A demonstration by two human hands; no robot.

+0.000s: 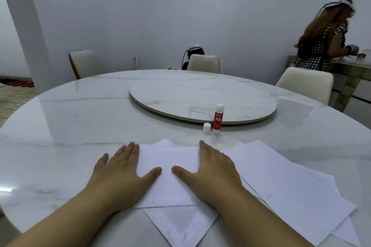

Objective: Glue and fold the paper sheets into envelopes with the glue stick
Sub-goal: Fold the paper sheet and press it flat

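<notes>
- Left hand (pixel 120 174) and right hand (pixel 214 174): fingers straight, pressing folded sheet (pixel 168 166) flat.
- Risk: uneven pressure skews creases; uncapped glue stick (pixel 218 118) dries out.

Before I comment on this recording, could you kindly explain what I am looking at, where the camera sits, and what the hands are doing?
There is no machine here: a person wears one wide camera on the head, looking forward and down at their own bare hands. The left hand and right hand lie flat with straight fingers, pressing a partly folded paper sheet on a round marble table. Neither hand holds anything. A stack of loose sheets lies to the right. Farther back a glue stick stands upright, uncapped, with its cap beside it, near the turntable.
</notes>
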